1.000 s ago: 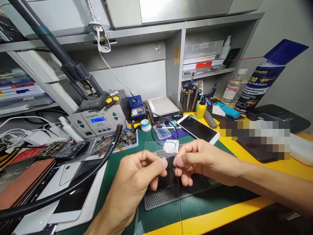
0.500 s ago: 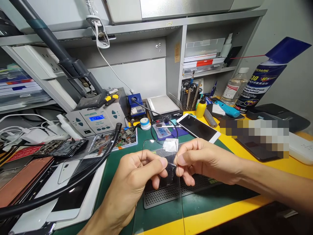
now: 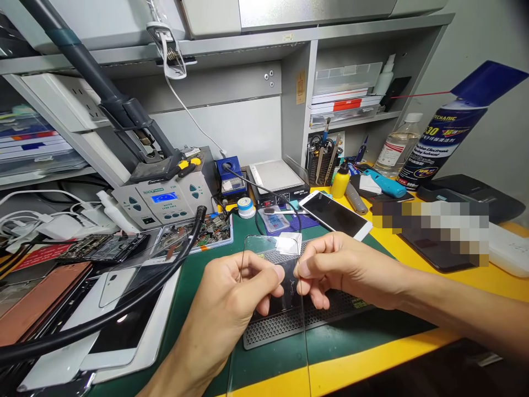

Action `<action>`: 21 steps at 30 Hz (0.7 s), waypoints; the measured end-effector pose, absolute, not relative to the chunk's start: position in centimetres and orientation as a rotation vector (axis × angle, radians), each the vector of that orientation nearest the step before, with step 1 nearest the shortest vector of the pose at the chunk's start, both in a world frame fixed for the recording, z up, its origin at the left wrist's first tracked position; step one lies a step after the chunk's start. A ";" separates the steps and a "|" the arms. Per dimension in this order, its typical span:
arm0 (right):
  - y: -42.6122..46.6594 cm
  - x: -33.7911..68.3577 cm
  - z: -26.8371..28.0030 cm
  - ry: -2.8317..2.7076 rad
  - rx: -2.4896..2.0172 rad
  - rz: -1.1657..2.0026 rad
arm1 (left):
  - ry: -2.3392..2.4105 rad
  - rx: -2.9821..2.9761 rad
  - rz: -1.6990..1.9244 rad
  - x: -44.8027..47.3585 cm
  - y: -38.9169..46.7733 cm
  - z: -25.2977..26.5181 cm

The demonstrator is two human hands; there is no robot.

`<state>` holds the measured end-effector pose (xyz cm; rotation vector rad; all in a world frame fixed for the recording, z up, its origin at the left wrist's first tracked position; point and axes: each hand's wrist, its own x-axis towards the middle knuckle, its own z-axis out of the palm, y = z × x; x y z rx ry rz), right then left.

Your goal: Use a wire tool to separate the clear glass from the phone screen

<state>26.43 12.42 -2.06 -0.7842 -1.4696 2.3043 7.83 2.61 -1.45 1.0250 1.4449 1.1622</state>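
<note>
A thin, clear phone-sized glass sheet (image 3: 269, 358) with rounded top corners is held upright in front of me. My left hand (image 3: 237, 300) is closed at its left side, thumb lying across toward the middle. At the right edge, my right hand (image 3: 326, 271) pinches with thumb and forefinger, the other fingers curled. Fine whitish marks show near the fingertips; I cannot tell whether they are on the sheet or behind it. Behind and below lies a dark panel (image 3: 270, 302), partly covered by my hands, on a grey perforated mat (image 3: 273, 330). A white wipe (image 3: 288, 243) rests beyond it.
Left are a black hose (image 3: 165, 286), phone parts and a white-framed screen (image 3: 119, 331). Behind stand a rework station (image 3: 167, 198), a small heating plate (image 3: 279, 179) and a white phone (image 3: 336, 215). A yellow bottle (image 3: 340, 182) and spray can (image 3: 444, 140) stand right.
Both hands keep their hold on the glass sheet with almost no movement. The view and the sheet's tilt shift very slightly.
</note>
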 end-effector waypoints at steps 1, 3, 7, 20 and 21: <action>12.4 26.4 -2.1 -1.469 -0.791 2.303 | 1.443 1.024 1.160 7.8 2.6 -1.5; 12.5 26.4 -2.1 -1.462 -0.797 2.303 | 1.433 1.015 1.158 7.8 2.6 -1.5; 12.5 26.4 -2.0 -1.434 -0.805 2.306 | 1.417 0.974 1.168 7.8 2.7 -1.3; 12.5 26.2 -2.2 -1.423 -0.841 2.279 | 1.386 0.996 1.208 7.7 2.6 -1.4; 12.5 26.2 -2.2 -1.419 -0.843 2.280 | 1.387 0.998 1.206 7.7 2.6 -1.4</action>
